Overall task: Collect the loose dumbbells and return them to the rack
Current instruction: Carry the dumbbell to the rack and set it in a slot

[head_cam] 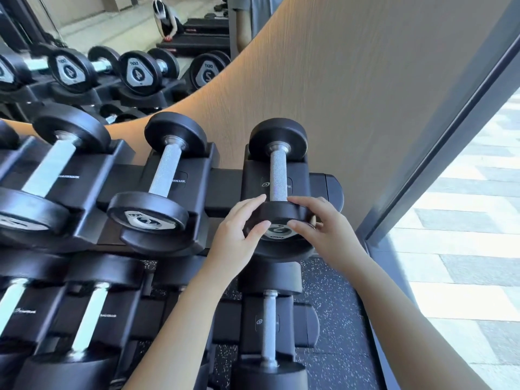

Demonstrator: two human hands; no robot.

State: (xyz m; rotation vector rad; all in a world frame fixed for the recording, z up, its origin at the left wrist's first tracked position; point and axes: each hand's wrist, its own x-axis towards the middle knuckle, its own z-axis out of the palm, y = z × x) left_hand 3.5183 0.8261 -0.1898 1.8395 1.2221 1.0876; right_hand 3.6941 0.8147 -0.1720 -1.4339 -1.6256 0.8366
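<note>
A small black dumbbell [278, 170] with a knurled steel handle lies in the rightmost cradle of the rack's top tier [329, 190]. Both hands grip its near head. My left hand [239, 232] holds the left side of that head, fingers curled over its rim. My right hand [323, 223] holds the right side, thumb on the labelled face. Its far head rests against the wooden wall.
More dumbbells [163, 175] fill the cradles to the left and the lower tier [269, 327]. A mirror [112, 38] behind reflects the rack and a person. A wooden wall [365, 94] and a window frame [439, 142] close in on the right. Speckled rubber floor [337, 319] lies below.
</note>
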